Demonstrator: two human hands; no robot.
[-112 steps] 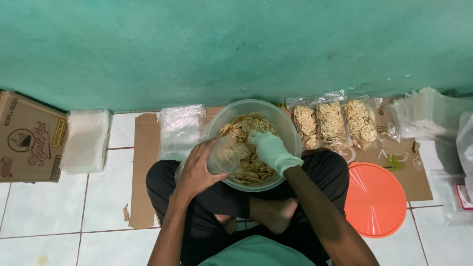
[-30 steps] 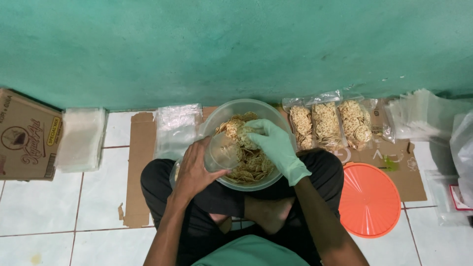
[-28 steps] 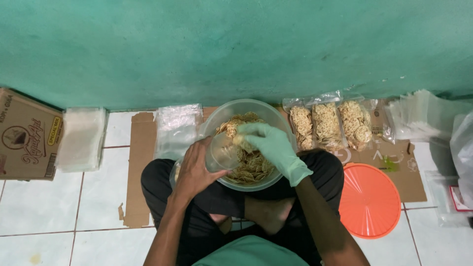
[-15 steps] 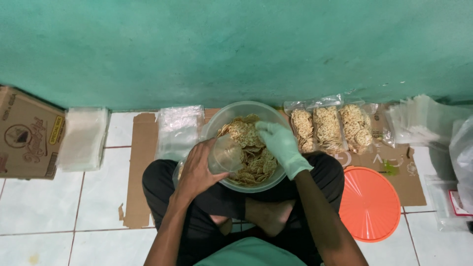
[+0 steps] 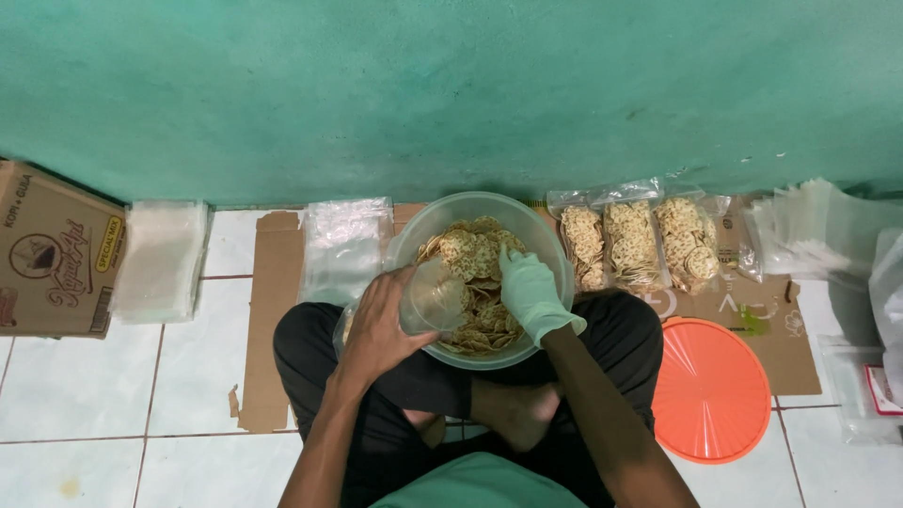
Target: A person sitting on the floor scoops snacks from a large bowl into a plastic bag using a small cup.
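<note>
Legs crossed at bottom of view, person sitting on tiled floor (image 5: 85,395) w/ clear plastic bowl (image 5: 550,246) resting on lap. Left hand (image 5: 381,329), bare, fingers curled round a small clear bag (image 5: 435,299), gripping it at the bowl's near-left rim, bag mouth tipped toward the crackers. Right hand (image 5: 529,293), in pale green glove, is down inside the bowl on the pile of round speckled crackers (image 5: 470,254); fingers bent over them, can't tell if any are pinched. Bag already shows some crackers inside.

Right of the knee, orange round lid (image 5: 710,390) lies flat on floor, partly over a flattened cardboard sheet (image 5: 268,329) that runs under the person & out both sides. Just beyond bowl, left: stack of empty clear bags (image 5: 343,245). Beyond bowl, right: three filled cracker bags (image 5: 635,240) side by side, touching. Far left: brown cardboard box (image 5: 52,254) w/ another stack of clear plastic (image 5: 160,259) just beside it. Far right edge: more loose clear plastic (image 5: 809,230). Behind all, green painted wall (image 5: 451,94).
</note>
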